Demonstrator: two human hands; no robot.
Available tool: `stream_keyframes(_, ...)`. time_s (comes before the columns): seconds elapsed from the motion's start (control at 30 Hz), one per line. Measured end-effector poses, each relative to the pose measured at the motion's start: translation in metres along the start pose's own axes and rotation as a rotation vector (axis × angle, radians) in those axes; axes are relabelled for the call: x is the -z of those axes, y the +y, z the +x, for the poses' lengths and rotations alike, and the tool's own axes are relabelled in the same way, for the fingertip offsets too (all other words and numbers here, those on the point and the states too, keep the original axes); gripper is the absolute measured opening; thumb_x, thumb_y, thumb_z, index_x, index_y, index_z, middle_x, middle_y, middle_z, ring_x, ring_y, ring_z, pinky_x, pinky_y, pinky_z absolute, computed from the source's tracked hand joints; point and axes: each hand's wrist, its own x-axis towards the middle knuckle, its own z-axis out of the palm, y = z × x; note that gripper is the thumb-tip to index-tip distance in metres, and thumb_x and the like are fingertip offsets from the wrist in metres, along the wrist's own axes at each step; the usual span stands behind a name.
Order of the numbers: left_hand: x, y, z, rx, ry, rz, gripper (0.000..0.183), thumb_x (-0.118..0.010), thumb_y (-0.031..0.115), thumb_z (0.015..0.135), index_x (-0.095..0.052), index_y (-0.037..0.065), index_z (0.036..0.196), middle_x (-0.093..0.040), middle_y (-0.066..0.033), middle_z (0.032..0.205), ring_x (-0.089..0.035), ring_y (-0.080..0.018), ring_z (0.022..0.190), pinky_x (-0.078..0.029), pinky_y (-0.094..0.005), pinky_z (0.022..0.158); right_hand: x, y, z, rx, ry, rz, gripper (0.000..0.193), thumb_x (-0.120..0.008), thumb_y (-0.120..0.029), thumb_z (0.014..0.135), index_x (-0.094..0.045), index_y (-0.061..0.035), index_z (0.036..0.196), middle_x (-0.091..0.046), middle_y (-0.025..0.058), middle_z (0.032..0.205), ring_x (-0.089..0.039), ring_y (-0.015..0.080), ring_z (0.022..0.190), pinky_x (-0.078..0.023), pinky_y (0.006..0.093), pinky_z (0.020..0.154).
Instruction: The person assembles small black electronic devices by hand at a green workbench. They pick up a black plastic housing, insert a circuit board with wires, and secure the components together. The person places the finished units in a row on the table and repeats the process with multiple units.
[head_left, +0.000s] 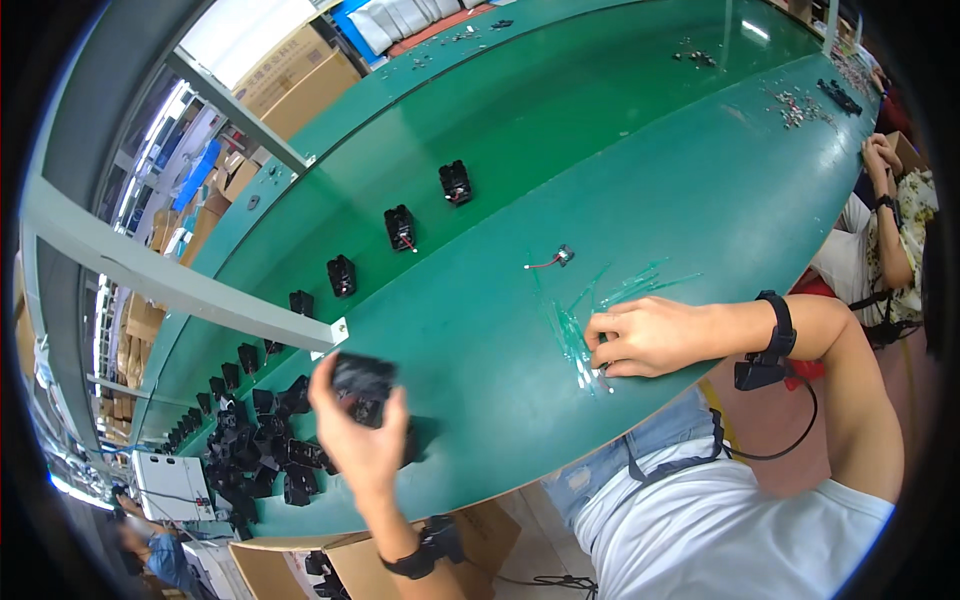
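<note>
My left hand (358, 440) is raised above the near part of the green table, fingers and thumb wrapped round a black plastic housing (364, 380), slightly blurred. Further right, my right hand (645, 338) rests low over the table with its fingertips curled together. Thin green strips (566, 330), some with whitish ends, lie spread under and around those fingers. Whatever the right fingertips pinch is mostly hidden. Beyond that hand lies a small dark part with a red wire (564, 255).
A pile of black housings (255, 440) covers the table's left end. More housings (399, 229) stand in a line on the darker green strip. A grey metal post (180, 280) crosses at left. Small loose parts (797, 108) lie far right, near another person's arms (888, 215).
</note>
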Motion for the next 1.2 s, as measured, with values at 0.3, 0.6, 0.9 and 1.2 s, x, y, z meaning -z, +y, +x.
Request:
stream_keyframes(0.3,-0.112,0.053,0.017,-0.057,-0.504,-1.079,0.086,-0.073,-0.011,0.070,-0.035,0.004,0.145,-0.042,-0.0114,0.143,-0.053,-0.0224,0.126,-0.051,-0.0357,0.100,0.052,-0.006,0.029,0.076,0.597,0.390,0.020,-0.077,-0.003,0.082,-0.078,-0.0069,0.102,-0.067,0.0081,0.095,-0.066,0.0187,0.085,-0.055,0.0309,0.075)
stream_keyframes(0.6,-0.127,0.061,0.010,0.076,-0.661,-1.354,0.091,-0.079,0.003,0.074,-0.031,0.002,0.152,-0.045,-0.0140,0.143,-0.050,-0.0273,0.131,-0.049,-0.0397,0.103,0.045,-0.008,0.054,0.232,0.581,0.379,0.023,-0.078,-0.001,0.082,-0.078,-0.0058,0.104,-0.068,0.0083,0.096,-0.066,0.0190,0.083,-0.055,0.0310,0.074)
stream_keyframes(0.9,-0.143,0.027,0.003,0.332,-0.801,-1.683,0.079,-0.053,0.059,0.091,-0.052,-0.007,0.133,-0.065,-0.0230,0.117,-0.065,-0.0328,0.090,-0.053,-0.0412,0.077,0.037,0.000,0.046,0.158,0.607,0.690,0.023,-0.074,0.004,0.082,-0.079,-0.0062,0.102,-0.069,0.0083,0.096,-0.068,0.0184,0.086,-0.055,0.0303,0.076)
stream_keyframes(1.2,-0.157,0.020,-0.007,0.490,-0.894,-1.877,0.062,-0.025,0.047,0.106,-0.055,-0.003,0.129,-0.067,-0.0210,0.116,-0.068,-0.0351,0.098,-0.056,-0.0465,0.087,0.022,-0.001,0.048,0.299,0.714,0.242,0.025,-0.081,-0.001,0.073,-0.077,-0.0045,0.097,-0.069,0.0071,0.094,-0.070,0.0226,0.086,-0.058,0.0319,0.073)
